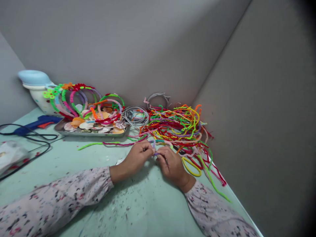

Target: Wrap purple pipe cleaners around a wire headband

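My left hand [138,156] and my right hand [173,165] meet above the middle of the table. Pinched between the fingertips of both is a purple pipe cleaner [156,153], a short piece of it sticking up between the hands. Just behind them, more fuzzy strands in teal and pink lie partly hidden by the fingers. A big tangled heap of coloured pipe cleaners [175,123] spreads behind and to the right of my right hand. Close to that wrist lies a yellow pipe cleaner loop [192,167].
At the back left, a metal tray [91,134] holds shells and several pipe-cleaner-wrapped hoops [74,98]. Coiled grey wire [135,116] sits beside it. Further left are a blue glue gun [37,125], its black cable and a light-blue-lidded container [40,89]. Grey walls border the table.
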`<state>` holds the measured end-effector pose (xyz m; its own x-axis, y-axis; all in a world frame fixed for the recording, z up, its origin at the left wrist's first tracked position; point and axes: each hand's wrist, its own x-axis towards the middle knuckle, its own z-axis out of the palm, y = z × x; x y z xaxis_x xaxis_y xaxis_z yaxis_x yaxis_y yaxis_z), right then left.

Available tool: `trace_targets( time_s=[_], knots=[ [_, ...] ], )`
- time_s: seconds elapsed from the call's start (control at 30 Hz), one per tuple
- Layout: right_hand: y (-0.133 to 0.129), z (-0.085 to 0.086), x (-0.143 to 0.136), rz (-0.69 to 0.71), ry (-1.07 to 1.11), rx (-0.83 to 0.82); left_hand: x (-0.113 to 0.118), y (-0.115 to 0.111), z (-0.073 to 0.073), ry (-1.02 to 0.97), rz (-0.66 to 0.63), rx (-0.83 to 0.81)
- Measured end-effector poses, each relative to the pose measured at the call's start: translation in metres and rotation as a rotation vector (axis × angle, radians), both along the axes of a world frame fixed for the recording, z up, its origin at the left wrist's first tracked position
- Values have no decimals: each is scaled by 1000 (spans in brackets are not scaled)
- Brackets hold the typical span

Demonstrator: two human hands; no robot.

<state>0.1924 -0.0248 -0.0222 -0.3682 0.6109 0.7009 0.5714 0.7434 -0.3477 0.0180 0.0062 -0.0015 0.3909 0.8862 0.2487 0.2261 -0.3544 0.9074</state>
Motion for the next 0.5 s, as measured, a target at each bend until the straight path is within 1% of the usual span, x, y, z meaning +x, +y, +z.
trace_targets(
  time_s=[0.07,0.13,0.33,0.4,0.5],
  knots=[
    [0,0,0,3,-17,-5,0,0,-1,-9,-1,-9],
    [1,-1,0,-4,-20,-14,0,-1,-2,1,9,16],
    [2,0,1,-49,33,-72,-3,-3,-2,126,55,249],
    [2,0,1,-60,55,-109,-3,-2,-2,138,82,284],
    [2,1,1,-70,98,-148,-5,-4,-1,114,155,304]
  ],
)
